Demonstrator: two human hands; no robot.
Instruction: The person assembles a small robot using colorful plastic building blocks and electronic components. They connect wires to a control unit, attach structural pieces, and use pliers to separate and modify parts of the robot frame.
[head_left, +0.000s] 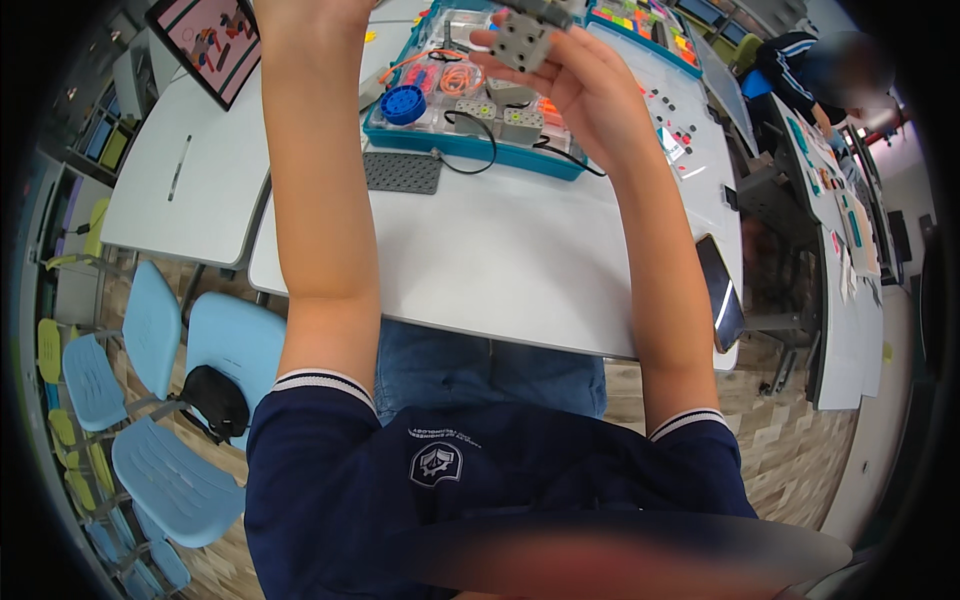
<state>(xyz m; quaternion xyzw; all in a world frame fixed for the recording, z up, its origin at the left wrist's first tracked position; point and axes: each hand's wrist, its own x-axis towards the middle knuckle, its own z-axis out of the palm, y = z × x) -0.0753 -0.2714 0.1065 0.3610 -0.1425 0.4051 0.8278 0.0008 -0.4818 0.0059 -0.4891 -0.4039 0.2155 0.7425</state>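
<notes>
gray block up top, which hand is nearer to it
Right. The right hand holds the gray block, fingers against it. The left hand is apart from it, off to the block's left, mostly cut off by the top edge.

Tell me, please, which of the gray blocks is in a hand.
The gray block with dark holes, in the right hand near the picture's top edge; the lime-dotted ones lie in the teal tray.

Grey block (520, 42); teal tray (528, 163); blue wheel (403, 104); dotted grey plate (402, 173).
</notes>
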